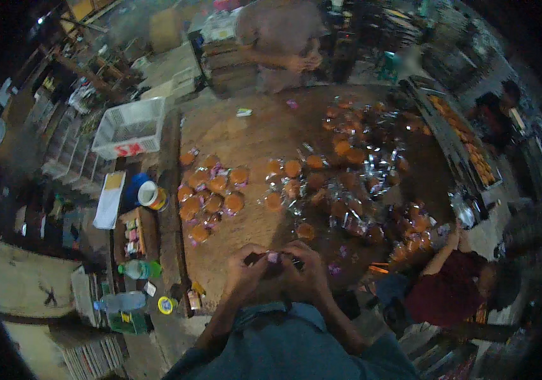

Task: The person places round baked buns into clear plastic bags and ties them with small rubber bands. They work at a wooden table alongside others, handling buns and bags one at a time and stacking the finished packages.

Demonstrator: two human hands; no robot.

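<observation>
Near the front edge of the wooden table (pixel 233 107), my left hand (pixel 245 273) and my right hand (pixel 306 269) are held close together, fingers bent and pinching. Between the fingertips shows a small pinkish-white piece (pixel 274 257), with something dark and shiny next to it; what it belongs to is too blurred to tell. Ahead and to the left lies a cluster of round orange-brown buns (pixel 218 183), seemingly in clear wrappers with pink bits. More wrapped buns (pixel 353 155) are spread over the middle and right, among crumpled clear wrappers (pixel 382 168).
A long tray of buns (pixel 467 139) runs along the right edge. Near it, a person in dark red (pixel 451 288) reaches toward a shiny bag (pixel 463 210). Another person (pixel 283 44) stands across. On the left are a white crate (pixel 131 126), a white bucket (pixel 150 194) and bottles (pixel 125 301).
</observation>
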